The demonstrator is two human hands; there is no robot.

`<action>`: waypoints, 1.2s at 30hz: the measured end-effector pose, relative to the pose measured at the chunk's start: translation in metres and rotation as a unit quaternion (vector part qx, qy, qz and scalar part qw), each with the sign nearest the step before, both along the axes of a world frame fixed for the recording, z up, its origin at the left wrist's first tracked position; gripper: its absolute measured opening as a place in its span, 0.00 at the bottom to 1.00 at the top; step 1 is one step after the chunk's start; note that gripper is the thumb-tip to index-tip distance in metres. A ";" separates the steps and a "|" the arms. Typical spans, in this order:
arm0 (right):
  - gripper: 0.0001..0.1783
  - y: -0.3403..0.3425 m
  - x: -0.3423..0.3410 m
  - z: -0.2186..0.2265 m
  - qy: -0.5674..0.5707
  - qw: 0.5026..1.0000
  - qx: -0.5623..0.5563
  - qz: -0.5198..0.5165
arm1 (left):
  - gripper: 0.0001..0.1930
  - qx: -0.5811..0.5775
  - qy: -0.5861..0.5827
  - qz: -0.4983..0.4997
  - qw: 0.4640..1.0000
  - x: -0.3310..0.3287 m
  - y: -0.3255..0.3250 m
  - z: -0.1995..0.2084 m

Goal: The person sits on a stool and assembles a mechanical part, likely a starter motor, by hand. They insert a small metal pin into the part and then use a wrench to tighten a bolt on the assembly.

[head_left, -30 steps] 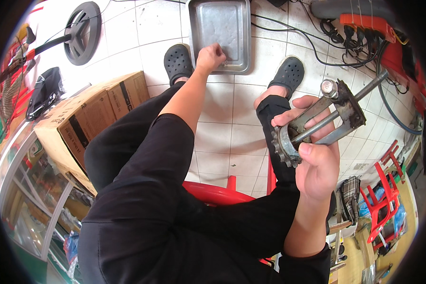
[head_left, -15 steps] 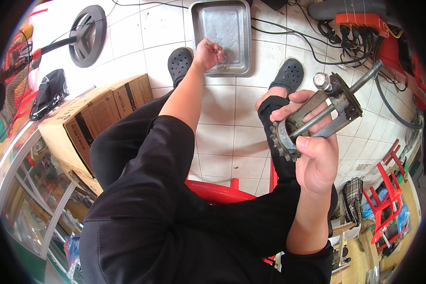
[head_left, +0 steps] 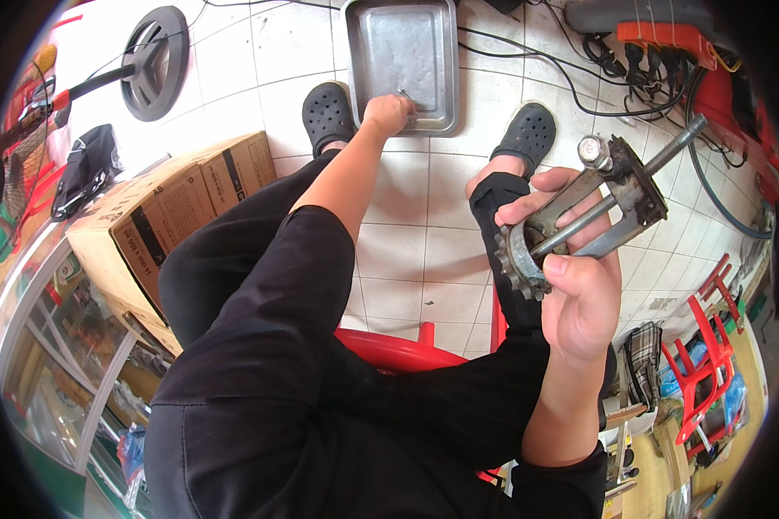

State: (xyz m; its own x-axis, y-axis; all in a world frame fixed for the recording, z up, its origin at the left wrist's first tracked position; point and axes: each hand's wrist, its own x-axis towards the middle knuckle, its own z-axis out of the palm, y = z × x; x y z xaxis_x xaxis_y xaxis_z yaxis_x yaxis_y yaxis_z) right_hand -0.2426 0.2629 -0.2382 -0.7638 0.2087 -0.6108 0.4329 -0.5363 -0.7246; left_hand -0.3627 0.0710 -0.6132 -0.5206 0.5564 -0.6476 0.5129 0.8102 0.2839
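A metal puller (head_left: 640, 184) with a long threaded rod and a toothed ring (head_left: 521, 264) at its lower left end sits in my right hand (head_left: 580, 303). My thumb presses near the ring, and the other fingers wrap behind the flat arms. The rod tilts up to the right. My left hand (head_left: 389, 114) is reached forward to the near edge of a shallow metal tray (head_left: 450, 78) on the floor. Its fingers are curled down inside the rim. A small shiny bit shows by the fingertips, but what they hold is mostly hidden by the hand.
Black clogs (head_left: 528, 134) flank the tray on white floor tiles. A cardboard box (head_left: 160, 229) stands at the left, beside a glass cabinet (head_left: 52, 346). Black cables (head_left: 571, 73) run across the floor at the upper right. A red stool (head_left: 398, 350) is beneath me.
My left hand has turned over and moved slightly down and right, its fingers now pointing into the tray. The right hand keeps its grip on the puller, nearly still.
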 end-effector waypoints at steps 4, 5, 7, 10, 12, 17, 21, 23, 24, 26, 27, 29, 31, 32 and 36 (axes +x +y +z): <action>0.34 -0.003 -0.005 0.002 -0.020 0.999 0.050 0.007 | 0.10 -0.012 0.041 -0.041 0.998 0.001 0.007 -0.001; 0.34 -0.003 -0.005 0.002 -0.022 0.998 0.050 0.010 | 0.10 -0.019 0.048 -0.049 0.997 0.001 0.009 0.001; 0.33 0.001 -0.003 0.003 -0.012 1.000 -0.003 -0.001 | 0.10 -0.007 0.049 -0.040 0.998 0.003 0.007 0.003; 0.33 -0.001 -0.002 0.007 -0.010 1.000 0.022 0.013 | 0.12 0.024 0.039 0.035 0.998 0.002 0.014 0.020; 0.31 -0.003 -0.002 0.012 -0.010 0.999 0.026 0.017 | 0.14 0.070 0.023 0.136 0.988 0.000 0.023 0.036; 0.23 -0.013 0.002 0.017 0.053 0.998 -0.004 0.019 | 0.14 0.324 -0.166 0.512 0.778 -0.016 0.045 0.086; 0.17 -0.019 0.005 0.038 0.104 0.993 0.055 0.025 | 0.10 0.467 -0.428 0.553 0.541 -0.030 0.079 0.217; 0.16 -0.022 0.010 0.041 0.131 0.989 0.066 0.020 | 0.10 0.521 -0.509 0.507 0.460 -0.029 0.079 0.280; 0.15 -0.025 0.015 0.046 0.138 0.989 0.053 0.004 | 0.10 0.542 -0.535 0.483 0.432 -0.025 0.078 0.315; 0.14 -0.031 0.023 0.057 0.150 0.988 0.026 -0.018 | 0.10 0.575 -0.577 0.431 0.387 -0.013 0.066 0.372; 0.15 -0.032 0.029 0.060 0.159 0.986 0.043 -0.027 | 0.09 0.585 -0.596 0.403 0.375 -0.003 0.058 0.397; 0.11 -0.044 0.039 0.074 0.200 0.979 0.011 -0.039 | 0.09 0.591 -0.608 0.380 0.369 0.021 0.035 0.437; 0.08 -0.059 0.050 0.090 0.220 0.974 -0.014 -0.057 | 0.10 0.580 -0.630 0.391 0.337 0.047 0.013 0.459; 0.08 -0.069 0.057 0.099 0.221 0.973 -0.020 -0.064 | 0.11 0.573 -0.641 0.397 0.320 0.061 0.002 0.469; 0.10 -0.099 0.092 0.108 0.199 0.976 -0.043 -0.076 | 0.11 0.540 -0.562 0.503 0.372 0.110 -0.036 0.479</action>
